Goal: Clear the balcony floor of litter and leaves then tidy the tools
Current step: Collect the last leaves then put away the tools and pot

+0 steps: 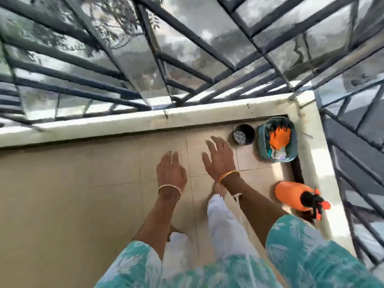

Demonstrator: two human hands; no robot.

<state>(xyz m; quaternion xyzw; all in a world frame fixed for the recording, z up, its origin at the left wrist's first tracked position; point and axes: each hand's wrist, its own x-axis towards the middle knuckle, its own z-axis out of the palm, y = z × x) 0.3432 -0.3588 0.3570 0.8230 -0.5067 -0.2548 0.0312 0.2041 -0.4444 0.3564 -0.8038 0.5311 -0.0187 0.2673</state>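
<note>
Both my hands hang out in front of me over the beige tiled balcony floor [104, 194], holding nothing. My left hand [170, 170] has loose, relaxed fingers. My right hand [218, 157] is spread with straight fingers and points toward the far right corner. In that corner stands a teal basket [264, 156] holding orange gloves [279, 137] and other small items. A black pot [244, 134] stands just left of the basket. An orange spray bottle [295, 196] with a black pump top sits by the right wall. The view is blurred.
A low white parapet [124, 123] runs along the far side and turns down the right side [320, 163]. Dark metal grille bars [187, 48] rise above it. My white trouser legs and feet [226, 225] stand on the tiles below my hands.
</note>
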